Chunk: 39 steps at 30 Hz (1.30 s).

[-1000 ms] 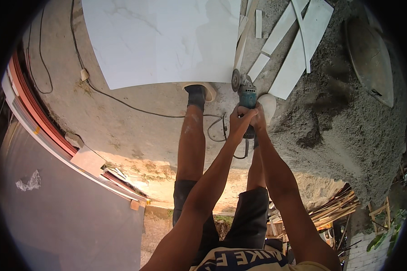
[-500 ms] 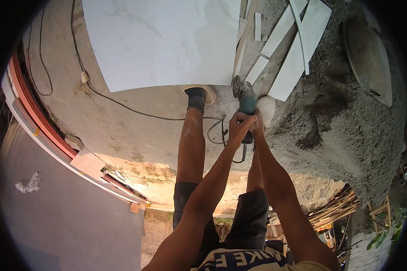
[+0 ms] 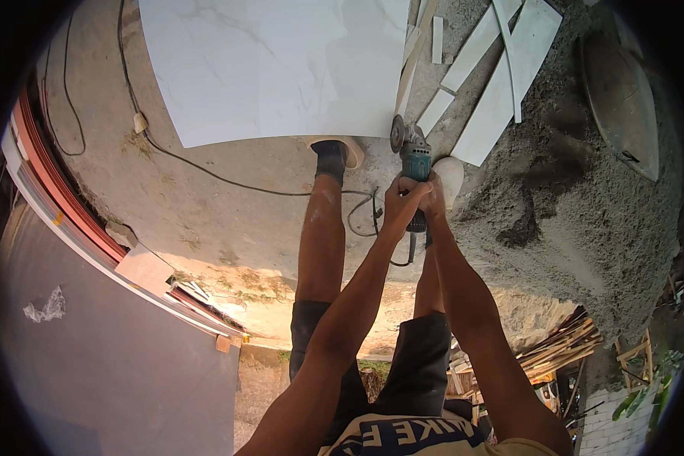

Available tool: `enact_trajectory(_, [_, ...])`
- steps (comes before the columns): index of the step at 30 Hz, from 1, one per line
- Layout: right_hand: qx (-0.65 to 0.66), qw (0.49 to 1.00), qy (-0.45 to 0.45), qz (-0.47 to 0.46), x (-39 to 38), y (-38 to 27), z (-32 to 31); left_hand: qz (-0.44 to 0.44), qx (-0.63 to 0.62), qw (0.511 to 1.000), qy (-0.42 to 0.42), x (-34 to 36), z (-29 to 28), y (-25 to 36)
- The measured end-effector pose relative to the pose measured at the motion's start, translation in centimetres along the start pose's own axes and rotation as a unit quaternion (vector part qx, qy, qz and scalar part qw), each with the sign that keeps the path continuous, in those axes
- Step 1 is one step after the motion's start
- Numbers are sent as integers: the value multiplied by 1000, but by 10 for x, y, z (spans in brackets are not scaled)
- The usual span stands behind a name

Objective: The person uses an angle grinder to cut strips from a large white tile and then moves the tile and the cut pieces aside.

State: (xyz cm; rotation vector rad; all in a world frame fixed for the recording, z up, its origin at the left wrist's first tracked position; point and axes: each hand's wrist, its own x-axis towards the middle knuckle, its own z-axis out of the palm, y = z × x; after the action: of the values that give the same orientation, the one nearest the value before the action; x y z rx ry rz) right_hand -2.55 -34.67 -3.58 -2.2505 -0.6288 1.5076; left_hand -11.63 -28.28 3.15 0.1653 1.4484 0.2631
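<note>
Both my hands are wrapped round a teal and black angle grinder [image 3: 416,162]. My left hand [image 3: 400,199] grips its body from the left, and my right hand [image 3: 434,199] closes on it from the right; the fingers are partly hidden. The grinder's round disc [image 3: 397,134] stands on edge at the near right corner of a large white marbled tile slab [image 3: 281,72]. Whether the disc touches the slab I cannot tell. A dark power cord [image 3: 412,249] hangs from the grinder's rear end.
Cut white tile strips [image 3: 488,99] lie right of the slab. Beyond them spreads a grey sand heap [image 3: 566,220] with a shallow basin [image 3: 623,106] on it. A cable with a pale connector [image 3: 140,123] crosses the concrete at left. Wood sticks [image 3: 558,353] are piled at lower right.
The view has shifted slightly. The grinder's head sits a little higher in the picture, and its body looks sharper. Both hands keep their hold on it.
</note>
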Motion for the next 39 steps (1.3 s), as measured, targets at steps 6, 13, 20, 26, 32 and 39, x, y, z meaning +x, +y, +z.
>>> enact_trajectory(6, [42, 999, -29, 18, -8, -30, 6, 1, -2, 1000, 3, 1, -15, -3])
enact_trajectory(13, [8, 998, -51, 39, -7, -24, 5, -10, 18, 1000, 16, 4, -14, -5])
enact_trajectory(20, [-51, 997, 22, -60, -13, 20, 5, -18, 14, 1000, 18, 5, -6, -23])
enact_trajectory(26, [-58, 989, 112, -71, -43, 25, 8, -16, 141, 990, 9, -12, -8, -21])
enact_trajectory(32, [114, 976, 184, 38, -88, 42, -7, -12, 473, 877, 82, -31, 60, 10])
enact_trajectory(39, [196, 956, 195, 95, -85, 19, -28, 74, 581, 798, 143, -35, 91, 4])
